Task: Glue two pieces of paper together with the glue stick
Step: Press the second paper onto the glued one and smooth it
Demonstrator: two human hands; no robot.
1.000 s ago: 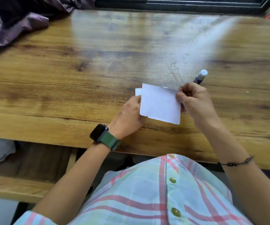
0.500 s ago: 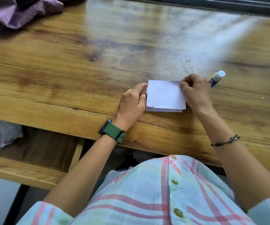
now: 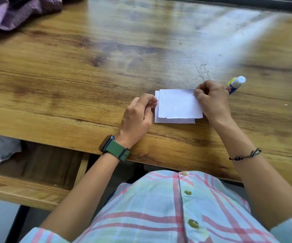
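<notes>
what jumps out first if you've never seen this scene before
Two white sheets lie stacked near the wooden table's front edge: the top paper sits skewed over the bottom paper. The right hand pinches the top sheet's far right corner, and the left hand is at the stack's left edge. A capped glue stick lies just beyond the right hand.

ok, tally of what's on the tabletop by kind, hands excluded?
White paper pieces: 2, top paper on bottom paper
Glue stick: 1
Purple cloth: 1
Total: 4
</notes>
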